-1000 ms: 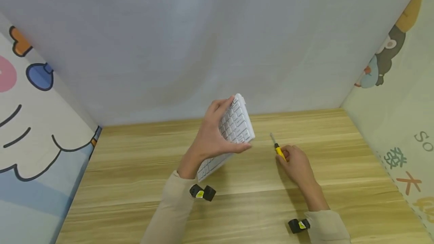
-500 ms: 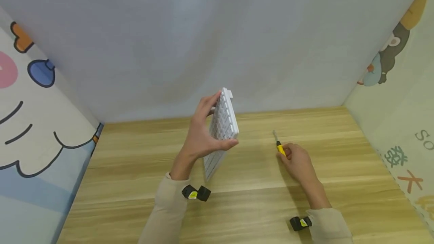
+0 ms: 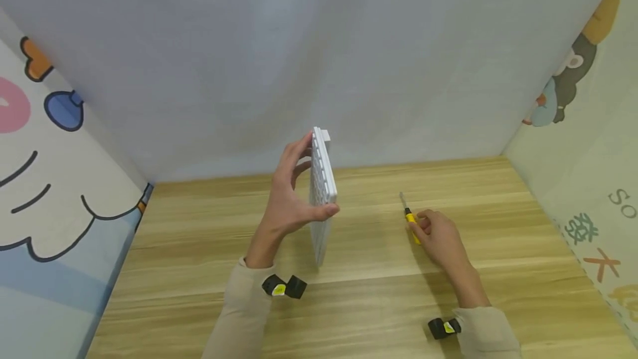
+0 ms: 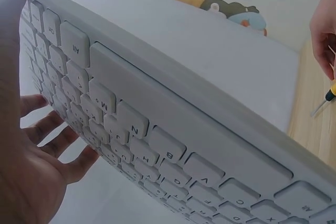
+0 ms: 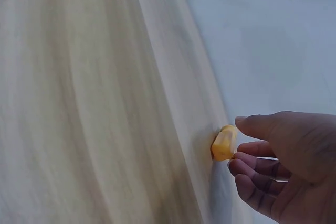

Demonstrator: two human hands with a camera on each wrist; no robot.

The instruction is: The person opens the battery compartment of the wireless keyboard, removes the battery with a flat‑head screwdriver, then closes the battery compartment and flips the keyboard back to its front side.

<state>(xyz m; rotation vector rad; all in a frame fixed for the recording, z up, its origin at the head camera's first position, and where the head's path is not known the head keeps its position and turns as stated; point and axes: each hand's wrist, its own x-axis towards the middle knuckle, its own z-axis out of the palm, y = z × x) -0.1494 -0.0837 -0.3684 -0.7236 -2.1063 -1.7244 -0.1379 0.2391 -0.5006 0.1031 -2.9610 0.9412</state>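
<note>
A white computer keyboard (image 3: 324, 168) stands on edge above the table, its side turned to the head view and its keys facing left. My left hand (image 3: 286, 204) grips it, thumb along the near edge and fingers at the far edge. In the left wrist view the keys of the keyboard (image 4: 157, 93) show upside down. To the right, my right hand (image 3: 441, 240) pinches a screwdriver (image 3: 410, 218) with a yellow handle, black collar and metal shaft pointing away. The right wrist view shows the yellow screwdriver handle (image 5: 224, 142) at the thumb and fingertips.
A wood-grain table (image 3: 369, 303) spreads under both hands. Behind it rises a grey wall (image 3: 399, 71). Cartoon-printed panels stand left (image 3: 50, 181) and right (image 3: 573, 170). Black camera blocks (image 3: 284, 287) sit at the wrists.
The keyboard has turned from showing its keys to nearly edge-on and shifted left with my left hand. More of the screwdriver's yellow handle shows at my right hand, which has barely moved.
</note>
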